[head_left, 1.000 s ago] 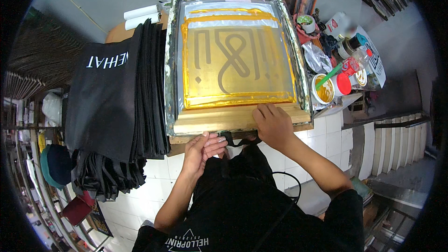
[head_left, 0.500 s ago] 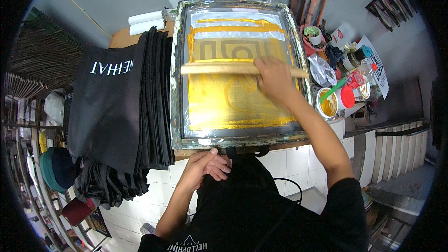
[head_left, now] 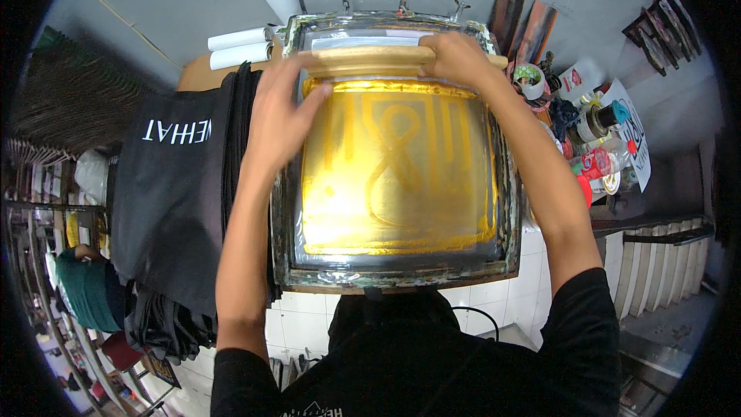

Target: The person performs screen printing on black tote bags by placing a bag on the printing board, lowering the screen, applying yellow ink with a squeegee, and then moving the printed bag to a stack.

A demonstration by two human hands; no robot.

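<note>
Plenty of gold paint (head_left: 340, 177) is shining on one square screen (head_left: 394, 276)

A long wooden bar (head_left: 370, 60) is lying across the far part of the screen, right in the middle of everything. The right hand (head_left: 457, 58) is gripping it, with its fingers curling around the wood near the right end. The left hand (head_left: 282, 108) is hovering by the other end. Its thumb is standing apart, but the hand is blurring, so I cannot tell if its fingers are holding the bar.

Gold is covering nearly all the space on the near side of the bar, even the loopy shape (head_left: 395, 147), so the spreading there is looking mostly done. The bar is hiding some of the far part, so I cannot tell what is left there.

The paint is looking wet and slick, and it is making thick ridges at the edges. The screen's hard frame is showing messy splotches.

Farther out, soft black bags (head_left: 174, 185) are piling up on the left, paper rolls (head_left: 241, 54) are resting behind them, and a see-through bottle (head_left: 617, 153) is standing on the right.
</note>
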